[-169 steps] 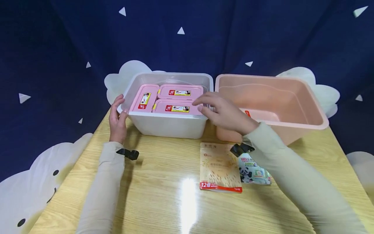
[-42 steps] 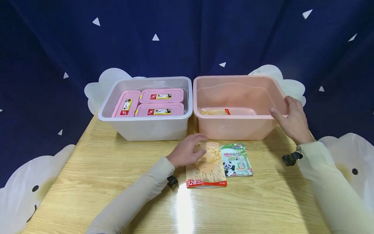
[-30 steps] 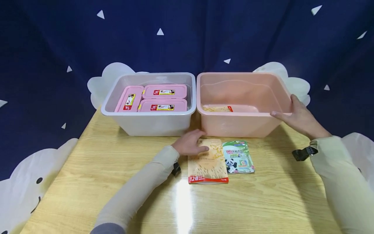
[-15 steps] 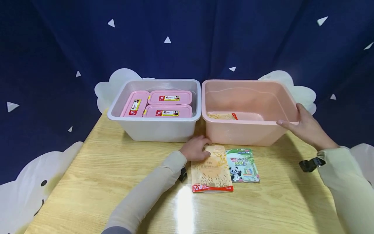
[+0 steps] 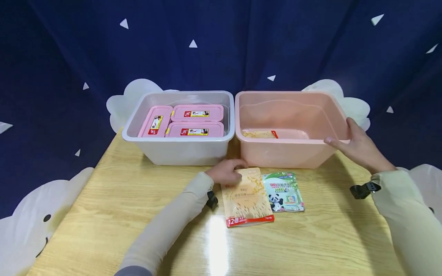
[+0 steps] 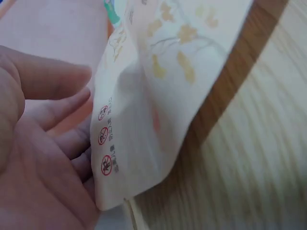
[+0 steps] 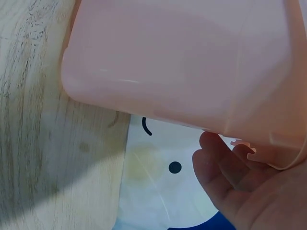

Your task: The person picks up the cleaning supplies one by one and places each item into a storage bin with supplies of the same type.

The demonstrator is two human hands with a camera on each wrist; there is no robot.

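Note:
My left hand (image 5: pixel 225 173) pinches the upper left corner of a beige pouch (image 5: pixel 246 201) with wheat drawings and a red bottom band. In the left wrist view, that end of the pouch (image 6: pixel 144 143) is bent up from the wood, fingers along its printed side. Beside it lies a green and white pouch (image 5: pixel 284 193) with a panda, its left edge under the beige one. My right hand (image 5: pixel 362 147) holds the front right corner of the peach bin (image 5: pixel 279 153), thumb along the front rim. In the right wrist view its fingers (image 7: pixel 211 170) curl beneath the rim.
A white bin (image 5: pixel 183 151) stands left of the peach one, with pink lidded boxes (image 5: pixel 197 113) packed inside. Another beige pouch (image 5: pixel 259 134) lies on the peach bin's floor. A dark blue curtain (image 5: pixel 221 46) hangs behind the wooden table (image 5: pixel 138 199).
My left hand went from the white bin's rim to the beige pouch, took its corner and turned it slightly. My right hand left the pink boxes for the peach bin's right corner.

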